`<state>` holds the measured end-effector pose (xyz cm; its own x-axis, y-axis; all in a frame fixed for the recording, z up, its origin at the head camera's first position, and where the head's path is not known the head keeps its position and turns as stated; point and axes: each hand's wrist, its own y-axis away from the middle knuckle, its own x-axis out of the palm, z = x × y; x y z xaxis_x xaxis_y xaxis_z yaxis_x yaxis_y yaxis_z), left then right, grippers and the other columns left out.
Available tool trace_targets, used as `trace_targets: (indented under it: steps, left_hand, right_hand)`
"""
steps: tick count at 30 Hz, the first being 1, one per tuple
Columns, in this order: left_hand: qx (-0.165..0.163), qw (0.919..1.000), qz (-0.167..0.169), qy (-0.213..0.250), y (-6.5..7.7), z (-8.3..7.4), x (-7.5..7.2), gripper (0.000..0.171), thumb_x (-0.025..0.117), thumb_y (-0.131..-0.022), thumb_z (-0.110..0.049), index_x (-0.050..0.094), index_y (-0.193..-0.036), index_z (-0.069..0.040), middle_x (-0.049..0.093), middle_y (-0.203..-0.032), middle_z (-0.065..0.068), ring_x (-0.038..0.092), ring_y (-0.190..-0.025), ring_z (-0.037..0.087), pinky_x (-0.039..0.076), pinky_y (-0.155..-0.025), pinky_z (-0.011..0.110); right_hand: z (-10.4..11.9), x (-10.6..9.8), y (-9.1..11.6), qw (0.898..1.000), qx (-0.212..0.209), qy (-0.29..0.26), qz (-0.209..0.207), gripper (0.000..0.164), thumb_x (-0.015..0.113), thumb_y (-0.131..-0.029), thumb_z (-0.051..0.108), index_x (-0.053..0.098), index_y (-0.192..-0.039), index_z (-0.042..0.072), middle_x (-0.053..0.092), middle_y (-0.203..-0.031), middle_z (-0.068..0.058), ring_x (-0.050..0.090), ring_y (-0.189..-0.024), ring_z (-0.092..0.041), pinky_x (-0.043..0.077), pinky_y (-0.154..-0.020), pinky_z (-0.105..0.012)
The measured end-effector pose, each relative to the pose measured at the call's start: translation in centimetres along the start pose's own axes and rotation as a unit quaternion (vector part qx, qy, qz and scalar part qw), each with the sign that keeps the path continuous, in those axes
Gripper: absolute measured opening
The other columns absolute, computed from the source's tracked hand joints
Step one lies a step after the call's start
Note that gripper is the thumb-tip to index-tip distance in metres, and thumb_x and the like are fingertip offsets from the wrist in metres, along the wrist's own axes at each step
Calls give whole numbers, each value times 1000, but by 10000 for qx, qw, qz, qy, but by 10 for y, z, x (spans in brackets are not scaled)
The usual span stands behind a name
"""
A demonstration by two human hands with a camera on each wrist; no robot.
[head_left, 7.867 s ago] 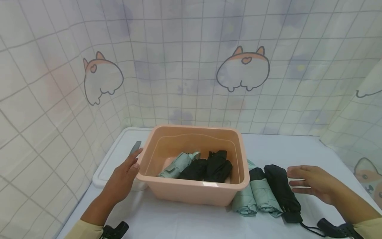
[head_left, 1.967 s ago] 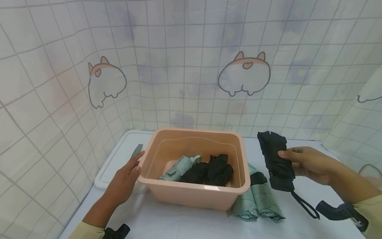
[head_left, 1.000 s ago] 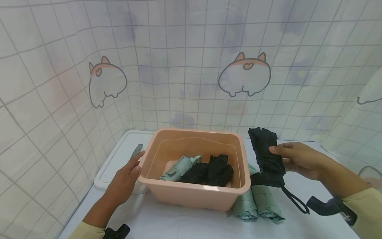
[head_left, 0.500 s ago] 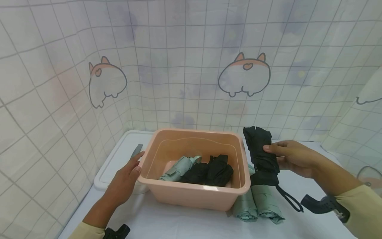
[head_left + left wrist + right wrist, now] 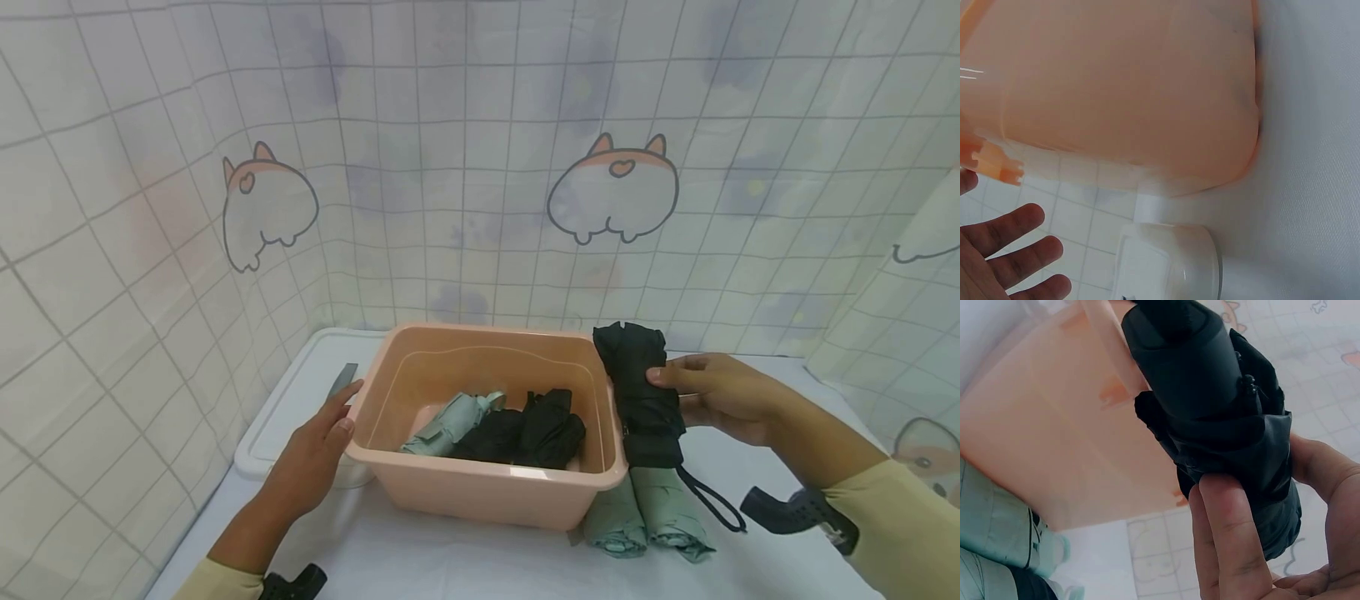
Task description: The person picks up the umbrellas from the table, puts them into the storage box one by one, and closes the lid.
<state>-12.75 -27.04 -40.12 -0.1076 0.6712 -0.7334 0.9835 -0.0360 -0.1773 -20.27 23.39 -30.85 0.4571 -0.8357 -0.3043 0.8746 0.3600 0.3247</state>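
Note:
My right hand [image 5: 723,396] grips a folded black umbrella [image 5: 637,392] between thumb and fingers, its wrist strap dangling. The umbrella hangs at the right rim of a peach plastic bin [image 5: 480,492]; in the right wrist view its handle end [image 5: 1185,369] faces the camera. Inside the bin lie a folded light-green umbrella [image 5: 450,425] and black folded umbrellas [image 5: 551,429]. At the bin's left rim is my left hand [image 5: 311,450], its fingers extended, several of them free of the bin in the left wrist view.
Rolled light-green umbrellas [image 5: 673,512] lie against the bin's right side, partly beneath the held one. A white lidded box [image 5: 273,408] with a grey strip on top [image 5: 343,379] stands behind the left hand. A patterned curtain [image 5: 480,167] rises behind the white tabletop [image 5: 450,562].
My right hand has picked up the black umbrella from beside the green ones and carried it left to the bin's right rim. The left hand has stayed at the bin.

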Motion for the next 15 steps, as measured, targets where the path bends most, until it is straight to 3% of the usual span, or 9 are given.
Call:
trace_targets:
  steps: [5,15]
  left_hand:
    - [40,10000,-12,41,1,0,0,54,30,-111,-49,28,-162,-32,52,-149,20,58,-126,44,49,-94,67]
    - [-32,10000,13,2,0,0,0,55,28,-111,-50,28,-162,-30,53,-148,21,57,-127,45,48,-94,68]
  right_hand:
    - [1,2,-1,9999,-28,89,-60,94,64,-101,43,14,-154,-16,39,-151,-35,51,-133,-47,29,-110,-68]
    - [5,7,-6,9999,-84,113,-77,99,65,-100,46,9,-156,-14,42,-150,-34,50,-134,-46,27,-111,-68]
